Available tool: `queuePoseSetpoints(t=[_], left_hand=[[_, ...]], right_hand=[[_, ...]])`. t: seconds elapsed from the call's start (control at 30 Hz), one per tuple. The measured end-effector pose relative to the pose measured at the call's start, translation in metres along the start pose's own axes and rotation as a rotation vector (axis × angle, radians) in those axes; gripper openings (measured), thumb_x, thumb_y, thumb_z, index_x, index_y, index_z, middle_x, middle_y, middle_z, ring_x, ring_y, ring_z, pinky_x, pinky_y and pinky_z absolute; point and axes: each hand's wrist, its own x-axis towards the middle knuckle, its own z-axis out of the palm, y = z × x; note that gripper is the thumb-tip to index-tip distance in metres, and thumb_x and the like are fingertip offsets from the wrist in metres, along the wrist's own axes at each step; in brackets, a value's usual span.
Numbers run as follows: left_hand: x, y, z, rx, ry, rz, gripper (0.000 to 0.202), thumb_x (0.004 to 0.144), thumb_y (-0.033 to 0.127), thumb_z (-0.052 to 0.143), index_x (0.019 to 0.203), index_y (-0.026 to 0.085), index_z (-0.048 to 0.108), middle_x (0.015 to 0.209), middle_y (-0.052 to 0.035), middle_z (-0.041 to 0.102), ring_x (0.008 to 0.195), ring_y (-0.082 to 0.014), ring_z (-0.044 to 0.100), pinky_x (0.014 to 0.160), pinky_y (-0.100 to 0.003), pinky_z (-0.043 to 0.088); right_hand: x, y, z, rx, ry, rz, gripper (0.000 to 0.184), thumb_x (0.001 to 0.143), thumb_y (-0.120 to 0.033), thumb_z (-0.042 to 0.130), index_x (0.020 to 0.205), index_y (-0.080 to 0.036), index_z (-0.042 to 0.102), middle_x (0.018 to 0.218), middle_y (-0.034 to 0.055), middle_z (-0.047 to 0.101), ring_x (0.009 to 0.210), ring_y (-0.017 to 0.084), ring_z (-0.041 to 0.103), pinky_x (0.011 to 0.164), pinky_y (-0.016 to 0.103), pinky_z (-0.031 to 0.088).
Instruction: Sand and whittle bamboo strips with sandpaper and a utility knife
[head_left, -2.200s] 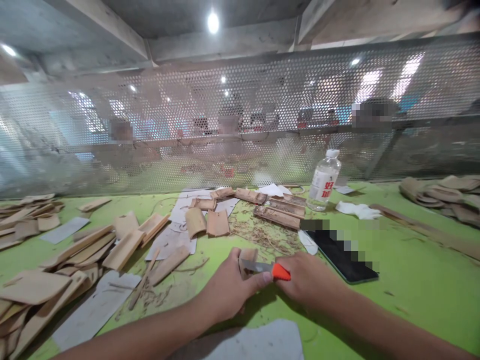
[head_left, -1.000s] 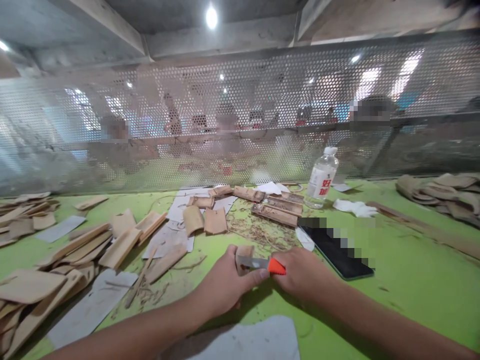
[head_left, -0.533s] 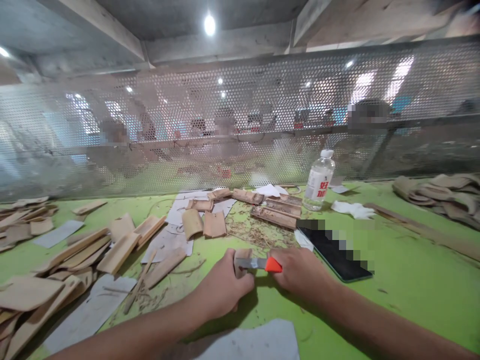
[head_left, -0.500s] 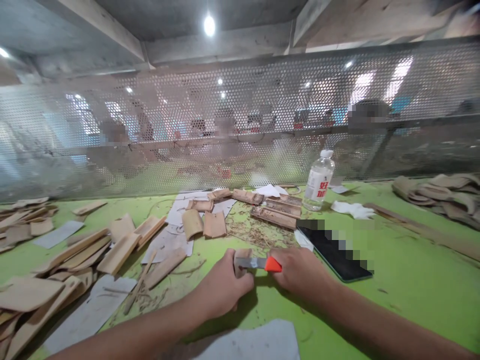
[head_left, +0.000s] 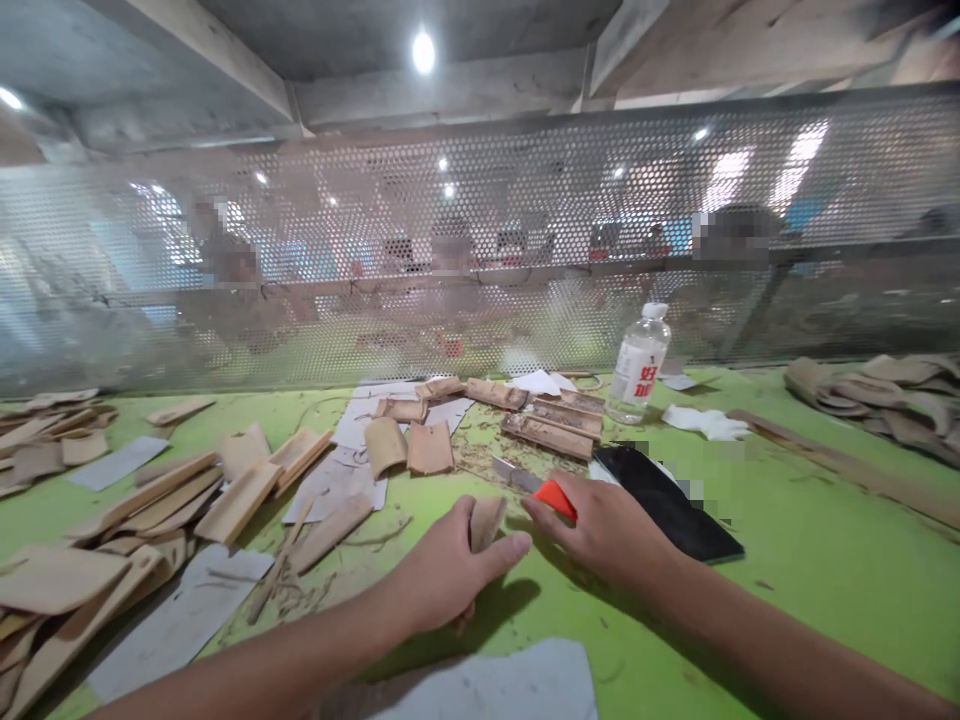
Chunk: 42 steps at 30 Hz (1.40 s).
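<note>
My left hand (head_left: 446, 570) grips a small curved bamboo piece (head_left: 486, 521) just above the green table (head_left: 825, 540), thumb stretched along its lower edge. My right hand (head_left: 604, 528) is closed on an orange-handled knife (head_left: 541, 488); its steel blade points up and to the left, a little way off the bamboo piece. Both forearms reach in from the bottom edge of the view.
Bamboo slats (head_left: 232, 495) and paper sheets (head_left: 184, 620) lie at the left, shavings and more pieces (head_left: 551, 432) in the middle. A black phone (head_left: 667, 500), a plastic bottle (head_left: 639, 365) and a white glove (head_left: 709, 424) are at the right. A perforated metal screen (head_left: 480, 250) closes the far side, with people behind it.
The knife blade lay across the bamboo piece before; my right hand has now lifted it away, up and to the right. My left hand keeps holding the piece.
</note>
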Motion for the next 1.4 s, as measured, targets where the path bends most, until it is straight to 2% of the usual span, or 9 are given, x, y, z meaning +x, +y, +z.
queuePoseSetpoints(t=[0.1, 0.23, 0.33, 0.5, 0.6, 0.87, 1.03, 1.2, 1.4], left_hand=[[0.001, 0.002, -0.002, -0.039, 0.008, 0.048, 0.053, 0.088, 0.073, 0.059, 0.091, 0.022, 0.044, 0.06, 0.0055, 0.053, 0.045, -0.0141, 0.056, 0.042, -0.025, 0.039], [0.004, 0.004, -0.005, -0.013, 0.066, 0.158, 0.037, 0.088, 0.053, 0.069, 0.088, 0.02, 0.051, 0.081, -0.0005, 0.064, 0.073, -0.0178, 0.062, 0.063, -0.028, 0.046], [0.006, 0.0, -0.006, 0.018, 0.12, 0.179, 0.037, 0.082, 0.045, 0.076, 0.095, 0.02, 0.051, 0.088, -0.0008, 0.064, 0.081, -0.0195, 0.06, 0.07, -0.03, 0.045], [0.011, -0.009, -0.007, 0.011, 0.175, 0.176, 0.051, 0.076, 0.055, 0.081, 0.098, 0.02, 0.05, 0.092, -0.0026, 0.064, 0.088, -0.0246, 0.059, 0.072, -0.034, 0.044], [0.013, -0.013, -0.006, -0.02, 0.166, 0.192, 0.048, 0.08, 0.055, 0.078, 0.096, 0.021, 0.049, 0.092, -0.0012, 0.064, 0.084, -0.0219, 0.058, 0.069, -0.031, 0.042], [0.008, -0.011, -0.005, 0.067, 0.088, 0.224, 0.044, 0.089, 0.062, 0.066, 0.098, 0.022, 0.05, 0.082, 0.0024, 0.061, 0.077, -0.0191, 0.055, 0.065, -0.027, 0.038], [0.008, -0.007, -0.004, 0.128, 0.13, 0.189, 0.05, 0.089, 0.07, 0.059, 0.096, 0.021, 0.054, 0.085, -0.0005, 0.065, 0.079, -0.0217, 0.058, 0.066, -0.03, 0.038], [0.009, -0.005, -0.003, 0.176, 0.19, 0.163, 0.053, 0.087, 0.074, 0.06, 0.092, 0.021, 0.054, 0.08, 0.0004, 0.062, 0.075, -0.0219, 0.056, 0.064, -0.031, 0.036], [0.01, -0.005, -0.002, 0.121, 0.205, 0.16, 0.054, 0.088, 0.075, 0.057, 0.09, 0.021, 0.055, 0.083, 0.0003, 0.063, 0.077, -0.0209, 0.056, 0.065, -0.031, 0.037]], right_hand=[[-0.003, 0.004, 0.002, 0.093, -0.001, -0.07, 0.045, 0.104, -0.058, 0.035, 0.093, -0.02, 0.057, 0.078, 0.0064, 0.069, 0.068, 0.023, 0.061, 0.061, 0.03, 0.035], [-0.007, 0.012, 0.002, 0.207, 0.042, -0.152, 0.046, 0.107, -0.048, 0.03, 0.125, -0.016, 0.057, 0.104, 0.0153, 0.075, 0.089, 0.029, 0.07, 0.072, 0.035, 0.045], [-0.011, 0.011, -0.001, 0.246, 0.042, -0.195, 0.046, 0.107, -0.044, 0.034, 0.136, -0.016, 0.055, 0.111, 0.0149, 0.075, 0.093, 0.028, 0.071, 0.077, 0.035, 0.047], [-0.017, 0.002, -0.007, 0.28, -0.101, -0.261, 0.043, 0.106, -0.052, 0.04, 0.115, -0.021, 0.068, 0.087, 0.0062, 0.075, 0.073, 0.022, 0.067, 0.063, 0.029, 0.043], [-0.019, 0.0, -0.006, 0.316, -0.11, -0.294, 0.041, 0.106, -0.051, 0.043, 0.107, -0.022, 0.072, 0.091, 0.0069, 0.077, 0.077, 0.021, 0.069, 0.066, 0.028, 0.045], [-0.019, 0.0, -0.002, 0.324, -0.115, -0.323, 0.044, 0.105, -0.051, 0.046, 0.125, -0.021, 0.071, 0.094, 0.0079, 0.079, 0.079, 0.023, 0.072, 0.068, 0.031, 0.048], [-0.02, 0.002, 0.005, 0.261, -0.048, -0.307, 0.044, 0.105, -0.051, 0.044, 0.124, -0.023, 0.072, 0.101, 0.0092, 0.081, 0.082, 0.026, 0.075, 0.066, 0.032, 0.048], [-0.022, 0.0, 0.008, 0.184, 0.004, -0.275, 0.045, 0.105, -0.05, 0.042, 0.127, -0.024, 0.071, 0.091, 0.0079, 0.082, 0.073, 0.026, 0.076, 0.06, 0.032, 0.048], [-0.023, -0.009, 0.011, 0.125, 0.072, -0.246, 0.047, 0.106, -0.051, 0.037, 0.126, -0.026, 0.071, 0.099, 0.0089, 0.082, 0.076, 0.03, 0.078, 0.058, 0.034, 0.052]])
